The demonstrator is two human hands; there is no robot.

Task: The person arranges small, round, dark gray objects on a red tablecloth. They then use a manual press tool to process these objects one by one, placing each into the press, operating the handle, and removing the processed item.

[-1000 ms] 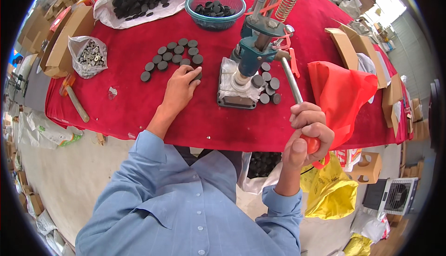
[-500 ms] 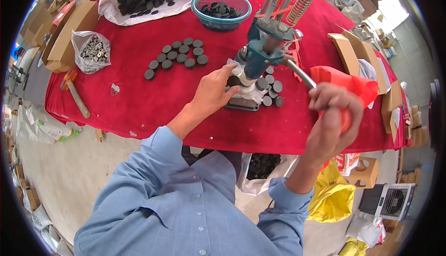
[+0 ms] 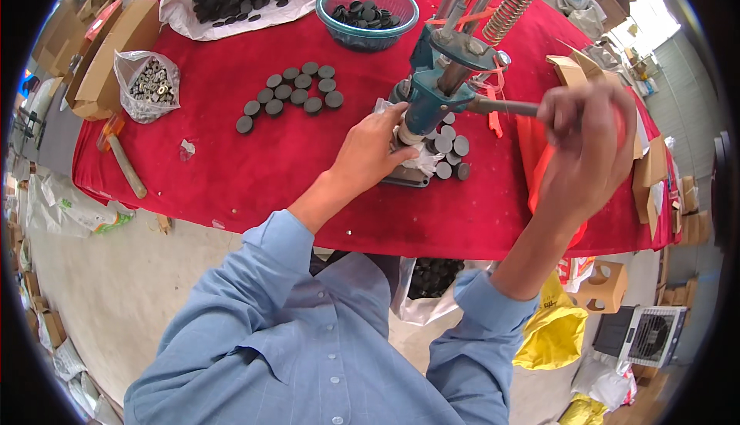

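Observation:
A teal hand lever press (image 3: pixel 430 95) with steel columns and a coil spring stands on the red-covered table. My right hand (image 3: pixel 586 132), somewhat blurred, is closed round the end of its metal lever (image 3: pixel 505 106). Its white lower end sits just above the dark metal base (image 3: pixel 407 178), beside crumpled white plastic (image 3: pixel 422 161). My left hand (image 3: pixel 371 144) is at the press's left side, fingers curled against the white end; whatever lies between them is hidden. Several black round caps (image 3: pixel 444 144) lie right of the base, and another loose group of black caps (image 3: pixel 299 96) lies further left.
At the back are a white sack (image 3: pixel 254 1) of black caps and a teal basket (image 3: pixel 368 16) holding more. A bag of metal nuts (image 3: pixel 154 84) and a hammer (image 3: pixel 123 159) lie at the left. A red bag (image 3: pixel 539 164) and open cartons (image 3: pixel 651 186) are at the right.
My right hand has moved up and to the right, raising the lever nearly level. My left hand has shifted slightly right; the black cap seen by its fingers earlier is now hidden.

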